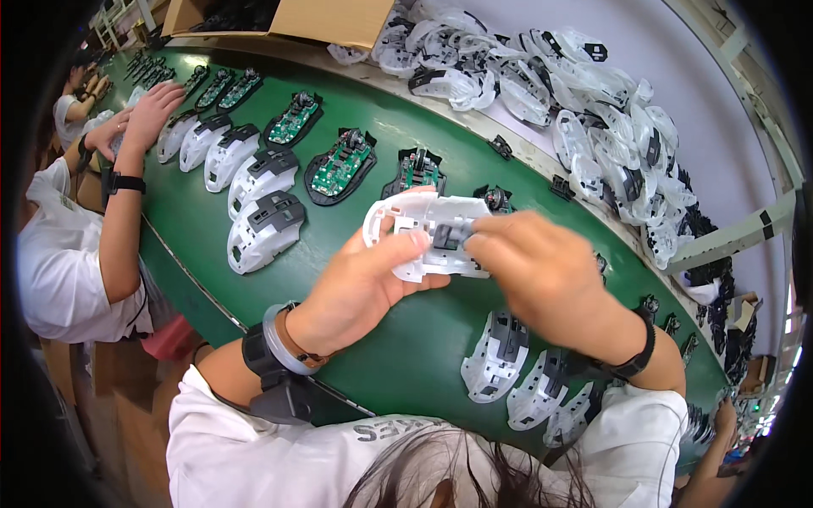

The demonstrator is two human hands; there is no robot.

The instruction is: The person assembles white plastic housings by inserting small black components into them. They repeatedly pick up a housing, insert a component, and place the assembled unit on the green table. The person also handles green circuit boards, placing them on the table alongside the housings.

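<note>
In the middle, my left hand (360, 275) grips a white computer mouse top shell (411, 216) with its hollow inside facing up, the thumb over the near edge. A dark grey plastic piece (449, 235) sits within the shell. My right hand (538, 262) is closed over the shell's right end, its fingertips bunched beside the grey piece. Motion blurs that hand, and what lies between its fingers is hidden. Just beyond the shell, a mouse base with a green circuit board (418, 169) lies on the green table.
More bases with green boards (341, 165) line the green table (360, 385). White-and-grey shells stand in rows at left (265, 230) and near right (496, 357). Bagged shells (610, 127) pile up behind the far ledge, by a cardboard box (330, 21). A co-worker's hand (152, 114) is at left.
</note>
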